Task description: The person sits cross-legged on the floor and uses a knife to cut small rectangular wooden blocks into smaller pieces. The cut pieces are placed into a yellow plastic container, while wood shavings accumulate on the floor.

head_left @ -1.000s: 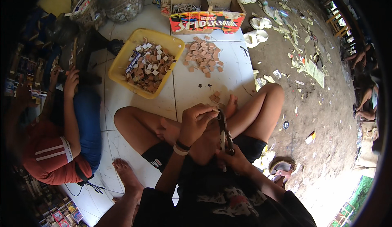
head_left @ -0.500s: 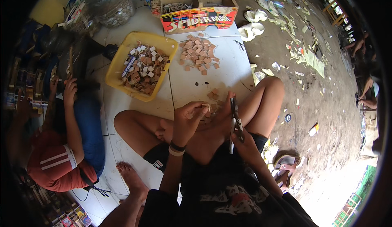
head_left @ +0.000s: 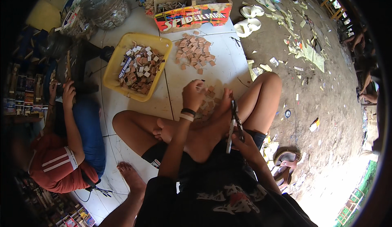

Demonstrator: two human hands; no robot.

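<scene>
Tool (head_left: 231,130) of slim black-and-white shape sits clasped in the right hand's (head_left: 245,142) grip, near right. Just left of small square pinkish-brown pieces (head_left: 210,104), the left hand's (head_left: 193,95) grip curls; I can't tell whether it holds anything.

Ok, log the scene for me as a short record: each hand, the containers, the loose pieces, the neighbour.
Left hand: fingers bunched over the tiled floor; grip contents unclear
Right hand: holding a black-and-white plier-like tool
Yellow plastic basin: brown and white square pieces inside
Loose heap of brown squares: right of the basin; smaller group by the bare foot
Divided wooden box: beyond the heap, red printed front
Co-worker: at left, red top
</scene>
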